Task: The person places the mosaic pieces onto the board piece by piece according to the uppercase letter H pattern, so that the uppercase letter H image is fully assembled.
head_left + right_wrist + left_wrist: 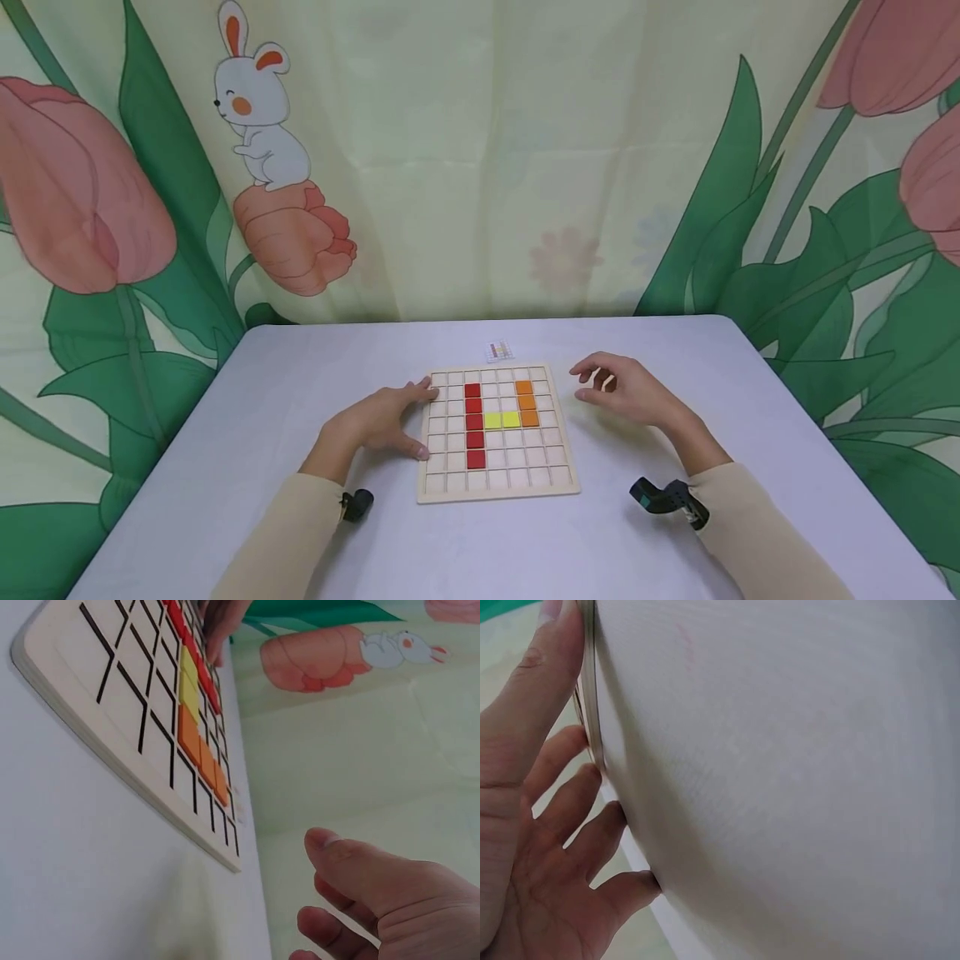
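Note:
A square wooden grid board lies on the table. Red tiles form a column in it, two yellow tiles run in a row to the right of that column, and three orange tiles stack in a column at the row's right end. My left hand rests at the board's left side, thumb and fingers spread, their tips at its edge. Off the board's right side, my right hand hovers above the table, fingers loosely bent and holding nothing; the right wrist view shows its thumb apart from the board.
Just beyond the board's far edge lies a small printed card with a coloured pattern. A white cloth covers the table. Behind it hangs a curtain printed with tulips and a rabbit. Black cameras sit at both wrists.

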Action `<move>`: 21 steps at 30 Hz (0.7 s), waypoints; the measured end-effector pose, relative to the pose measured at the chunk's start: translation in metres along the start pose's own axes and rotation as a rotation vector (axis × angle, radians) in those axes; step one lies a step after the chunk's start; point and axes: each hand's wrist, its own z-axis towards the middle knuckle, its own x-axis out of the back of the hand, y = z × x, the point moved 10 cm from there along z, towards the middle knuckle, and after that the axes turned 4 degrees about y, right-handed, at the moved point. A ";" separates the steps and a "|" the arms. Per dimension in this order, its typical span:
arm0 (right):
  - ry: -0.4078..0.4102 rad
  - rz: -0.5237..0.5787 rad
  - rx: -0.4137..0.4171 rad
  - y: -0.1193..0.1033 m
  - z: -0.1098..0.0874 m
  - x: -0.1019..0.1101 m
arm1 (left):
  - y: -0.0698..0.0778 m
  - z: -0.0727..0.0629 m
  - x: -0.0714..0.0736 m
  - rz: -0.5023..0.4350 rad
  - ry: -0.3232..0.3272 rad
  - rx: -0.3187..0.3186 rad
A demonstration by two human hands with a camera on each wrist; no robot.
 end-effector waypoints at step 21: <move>0.120 -0.063 -0.023 0.034 -0.025 0.039 | 0.000 -0.001 0.001 0.008 0.000 -0.006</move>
